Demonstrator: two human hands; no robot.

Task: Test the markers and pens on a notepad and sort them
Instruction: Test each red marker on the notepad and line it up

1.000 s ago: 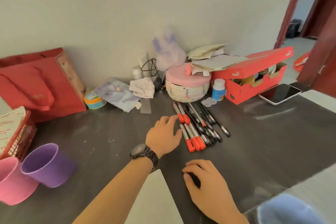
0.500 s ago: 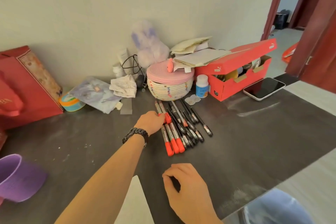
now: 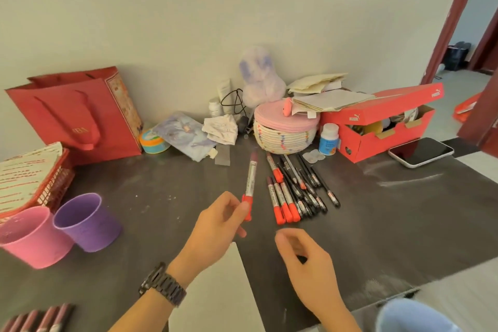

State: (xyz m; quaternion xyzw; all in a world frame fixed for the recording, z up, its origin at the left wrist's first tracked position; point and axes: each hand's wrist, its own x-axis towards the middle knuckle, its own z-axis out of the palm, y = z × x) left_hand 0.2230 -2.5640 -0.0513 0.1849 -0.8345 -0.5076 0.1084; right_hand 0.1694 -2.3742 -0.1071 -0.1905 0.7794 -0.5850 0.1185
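My left hand (image 3: pixel 215 226) pinches a red-capped marker (image 3: pixel 250 184) by its cap end, lifted above the dark tabletop and pointing away from me. Just to its right lies the pile of markers and pens (image 3: pixel 295 188), red-capped ones on the left and black ones on the right. My right hand (image 3: pixel 307 264) hovers over the table with loosely curled fingers and holds nothing. The white notepad (image 3: pixel 215 291) lies under my left wrist at the near edge. A pink cup (image 3: pixel 29 237) and a purple cup (image 3: pixel 86 224) stand at the left.
Along the wall stand a red gift bag (image 3: pixel 78 113), a woven lidded basket (image 3: pixel 285 132), a small bottle (image 3: pixel 328 139) and a red shoebox (image 3: pixel 377 121). A phone (image 3: pixel 421 151) lies at the right. A red crate (image 3: pixel 35 178) sits far left; several dark markers (image 3: pixel 37 319) lie bottom left.
My left hand has picked one red-capped marker out of the pile and lifted it toward me. My right hand has come off the table and now hovers.
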